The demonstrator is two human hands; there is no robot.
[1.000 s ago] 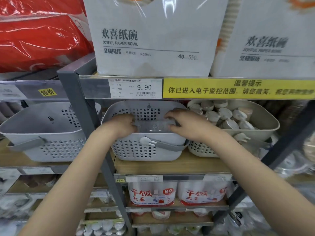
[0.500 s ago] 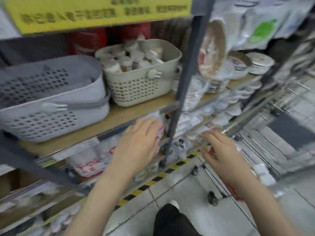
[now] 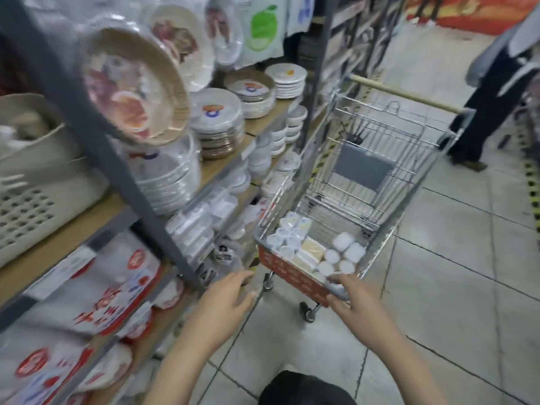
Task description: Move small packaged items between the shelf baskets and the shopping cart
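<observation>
Cart (image 3: 344, 200) sits ahead of both hands, its near end loaded with small packaged items (image 3: 314, 248): white lidded cups and a couple of pale flat packs. I judge the task partway through at best, since plenty sits in the cart, and I cannot say which direction the next transfer goes.

Right hand (image 3: 355, 299): fingers reach over the red front panel at the cart's near rim, tips touching or just beside the closest white cup. Blur hides whether the grip is closed on anything; I cannot tell.

Left hand (image 3: 226, 296): fingers extended and relaxed, grip released, nothing in it, hovering just left of the cart's front corner, near the shelf upright.

Beige shelf basket (image 3: 35, 182) is up and far to the left of the left hand, cut off by the frame edge; its contents are a smear. No grey basket in view.

Hard to read: heavy motion blur throughout, package labels illegible, cart's far compartment looks bare. A bystander's legs (image 3: 485, 112) stand beyond the cart handle.
</observation>
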